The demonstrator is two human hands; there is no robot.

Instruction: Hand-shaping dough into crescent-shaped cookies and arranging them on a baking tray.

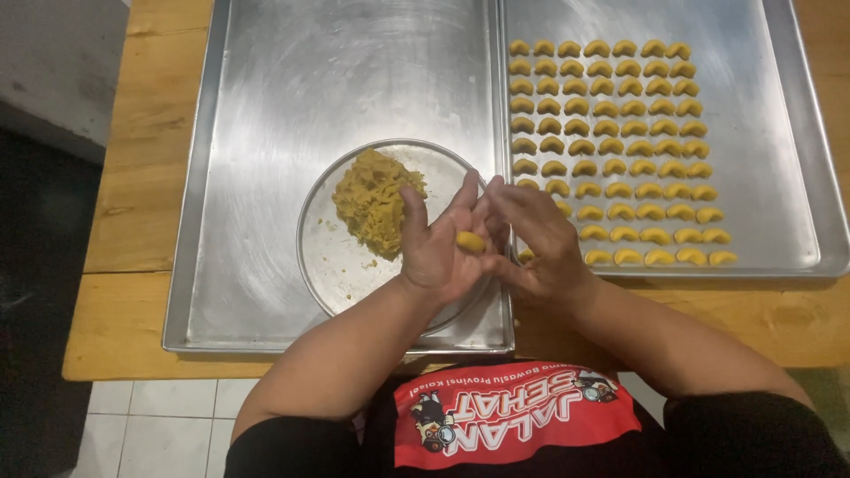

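My left hand [440, 246] is held palm up over the round metal plate [329, 257], with a small yellow dough piece [470, 241] lying on its palm. My right hand [540, 241] reaches across from the right, its fingers touching the left hand's fingertips just beside the dough piece. A lump of yellow dough [374, 200] sits on the plate, to the left of my hands. Rows of several crescent-shaped dough pieces [620, 146] fill the right baking tray [788, 133].
The round plate rests inside a large left baking tray [266, 88]. Both trays lie side by side on a wooden table [133, 221]. White floor tiles [159, 425] show below the table's near edge, and a dark floor area lies to the left.
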